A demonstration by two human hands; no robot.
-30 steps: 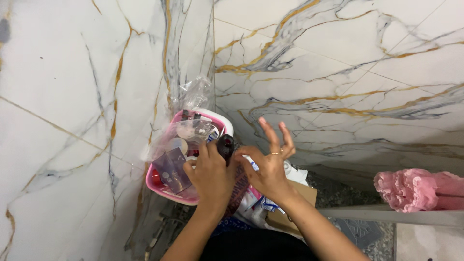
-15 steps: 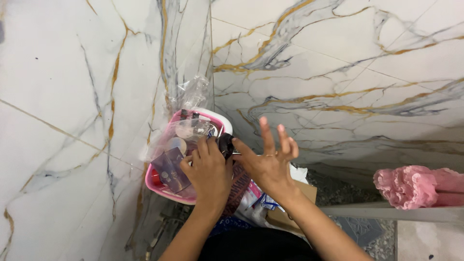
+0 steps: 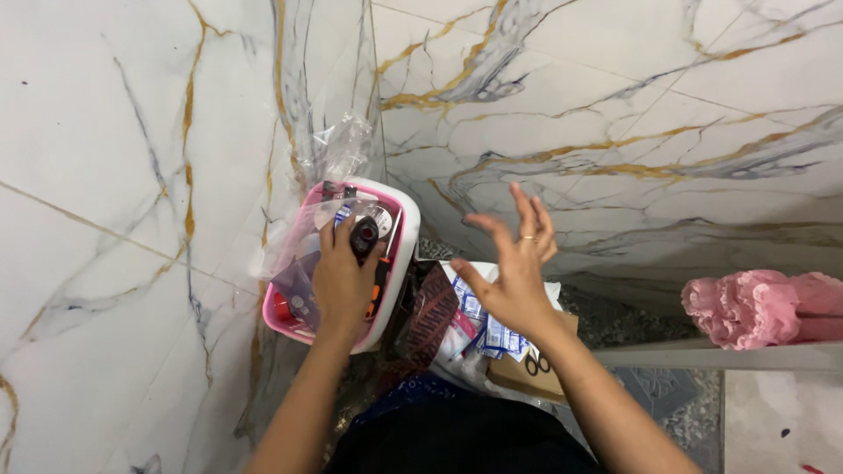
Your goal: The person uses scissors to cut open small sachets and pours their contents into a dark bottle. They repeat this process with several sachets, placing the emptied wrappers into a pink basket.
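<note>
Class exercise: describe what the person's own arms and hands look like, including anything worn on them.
Both forearms are bare, with no sleeves, watch or bracelet in view. The right hand wears a thin ring on one finger. The left hand shows nothing worn.

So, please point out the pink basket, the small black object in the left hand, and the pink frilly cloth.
pink basket [image 3: 397, 263], head view, white right rim.
small black object [image 3: 363, 235], head view, its top.
pink frilly cloth [image 3: 746, 307], head view, middle.

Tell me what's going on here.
A person's left hand grips a small black object over a pink and white basket that holds a clear plastic bag and small items. The right hand hovers open and empty above a cardboard box of packets, by marble walls.
</note>
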